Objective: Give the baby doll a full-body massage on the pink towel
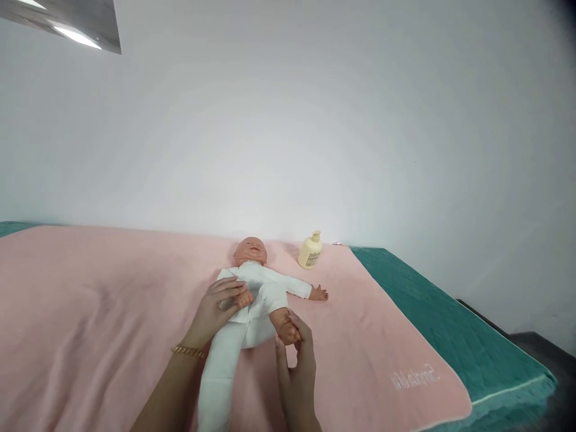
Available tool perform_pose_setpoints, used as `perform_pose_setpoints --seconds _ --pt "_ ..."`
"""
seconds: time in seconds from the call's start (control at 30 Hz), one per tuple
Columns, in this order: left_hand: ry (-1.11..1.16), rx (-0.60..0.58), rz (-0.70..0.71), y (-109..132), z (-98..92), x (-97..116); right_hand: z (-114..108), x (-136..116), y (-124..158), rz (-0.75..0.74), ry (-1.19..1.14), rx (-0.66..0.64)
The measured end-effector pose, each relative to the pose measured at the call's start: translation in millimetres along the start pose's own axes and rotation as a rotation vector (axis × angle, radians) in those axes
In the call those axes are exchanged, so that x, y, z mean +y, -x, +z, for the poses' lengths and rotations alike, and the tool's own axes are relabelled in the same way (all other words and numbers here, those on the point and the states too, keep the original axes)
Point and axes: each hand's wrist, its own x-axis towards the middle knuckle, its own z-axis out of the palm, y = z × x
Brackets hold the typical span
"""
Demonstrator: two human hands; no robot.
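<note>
A baby doll [265, 279] in white clothing lies on its back on a pink blanket [360, 348], its head toward the wall. My left hand [218, 306], with a gold bracelet at the wrist, is closed around one of the doll's hands, which rests over its body. Between the thumb and fingers of my right hand [299, 366] is the doll's bare foot [287, 329]; that leg is bent up. The other leg, in a white trouser leg [218, 378], stretches toward me, its end out of view. One doll arm reaches out to the right.
Right of the doll's head stands a pale yellow pump bottle [310, 251]. The blanket covers a green surface [432, 312] that shows along the right side. A white wall [288, 120] rises behind. Dark furniture [535, 348] is at the far right.
</note>
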Motion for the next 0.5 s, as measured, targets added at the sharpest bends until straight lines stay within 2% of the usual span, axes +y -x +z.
perform_pose_setpoints --seconds 0.1,0.23,0.37,0.5 --pt "-0.050 -0.017 0.067 0.7 0.7 -3.6 2.5 2.1 0.8 0.011 -0.020 0.003" --pt "-0.036 -0.016 0.062 0.2 0.4 -1.0 3.1 1.9 2.0 -0.004 -0.019 0.018" --pt "0.060 0.021 -0.058 -1.4 -1.6 7.1 -0.2 0.5 3.4 0.007 -0.044 0.011" --pt "0.184 0.181 -0.263 -1.1 -8.2 10.2 -8.1 0.3 12.5 -0.043 0.004 0.070"
